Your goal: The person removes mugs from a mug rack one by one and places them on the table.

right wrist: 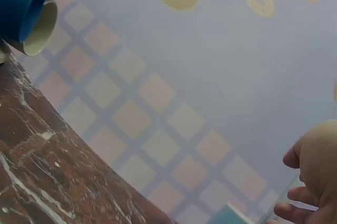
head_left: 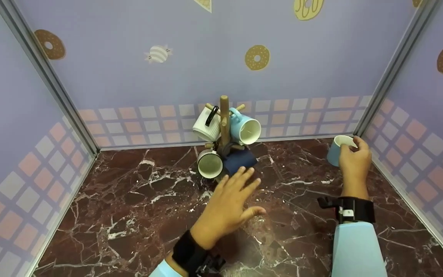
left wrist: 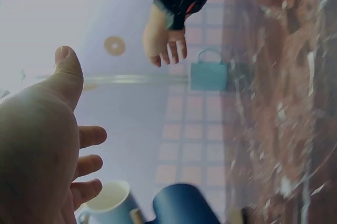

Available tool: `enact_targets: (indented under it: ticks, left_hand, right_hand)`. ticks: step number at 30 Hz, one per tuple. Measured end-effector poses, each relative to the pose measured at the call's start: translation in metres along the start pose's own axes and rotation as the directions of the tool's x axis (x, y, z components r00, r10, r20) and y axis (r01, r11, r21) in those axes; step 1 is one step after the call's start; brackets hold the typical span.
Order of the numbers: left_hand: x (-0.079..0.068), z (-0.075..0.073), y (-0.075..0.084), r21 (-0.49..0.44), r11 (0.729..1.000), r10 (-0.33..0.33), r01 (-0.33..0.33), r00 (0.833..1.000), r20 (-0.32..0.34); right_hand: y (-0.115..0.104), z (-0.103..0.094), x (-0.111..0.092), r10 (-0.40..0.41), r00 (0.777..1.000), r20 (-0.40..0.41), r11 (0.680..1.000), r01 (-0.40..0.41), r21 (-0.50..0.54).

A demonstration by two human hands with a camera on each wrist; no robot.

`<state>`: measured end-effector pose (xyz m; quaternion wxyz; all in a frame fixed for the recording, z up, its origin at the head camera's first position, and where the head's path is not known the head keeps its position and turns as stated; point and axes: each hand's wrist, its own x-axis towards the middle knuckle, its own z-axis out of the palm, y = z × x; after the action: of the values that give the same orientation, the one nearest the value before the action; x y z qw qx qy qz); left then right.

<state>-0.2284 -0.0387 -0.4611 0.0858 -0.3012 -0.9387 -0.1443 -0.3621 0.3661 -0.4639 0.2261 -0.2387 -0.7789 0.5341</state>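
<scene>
At the back right a blue mug with a pale inside stands upright on the table. My right hand hovers above it with relaxed fingers; the left wrist view shows a gap between that hand and the mug, whose handle faces it. My left hand is spread flat in the air, fingertips in front of a dark blue mug. That mug hangs low on a wooden mug tree. Also hanging there are a white ribbed mug, a light blue mug and a dark-rimmed mug.
The tabletop is dark red with white veins. A patterned lilac back wall and side walls enclose it, and the standing mug is near the right wall. Both wrists wear black camera straps.
</scene>
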Motion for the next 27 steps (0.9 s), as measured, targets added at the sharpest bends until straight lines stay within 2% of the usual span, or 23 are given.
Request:
enact_targets:
  ticks: [4, 8, 16, 18, 23, 27]
  left_hand:
    - [-0.001, -0.014, -0.013, -0.01, 0.999, -0.049, 0.049, 0.997, -0.057]
    - [-0.003, -0.028, -0.028, -0.028, 0.993, -0.117, 0.115, 0.985, -0.129]
    - [-0.011, -0.058, -0.066, -0.094, 0.97, -0.242, 0.224, 0.929, -0.279]
    - [-0.014, -0.066, -0.075, -0.107, 0.965, -0.262, 0.241, 0.914, -0.308]
    - [-0.024, -0.08, -0.09, -0.15, 0.946, -0.322, 0.288, 0.888, -0.329]
    - [-0.027, -0.086, -0.096, -0.172, 0.931, -0.36, 0.321, 0.88, -0.31]
  right_hand:
    - [-0.01, 0.005, -0.009, -0.047, 0.997, 0.057, 0.998, 0.05, -0.041]
    - [-0.022, 0.009, -0.019, -0.111, 0.99, 0.086, 0.993, 0.114, -0.022]
    - [-0.045, 0.016, -0.036, -0.226, 0.964, 0.137, 0.972, 0.233, -0.04]
    - [-0.049, 0.02, -0.04, -0.253, 0.955, 0.157, 0.964, 0.263, -0.047]
    - [-0.058, 0.033, -0.054, -0.329, 0.92, 0.212, 0.937, 0.346, -0.052]
    - [-0.062, 0.041, -0.062, -0.408, 0.877, 0.253, 0.898, 0.435, -0.061]
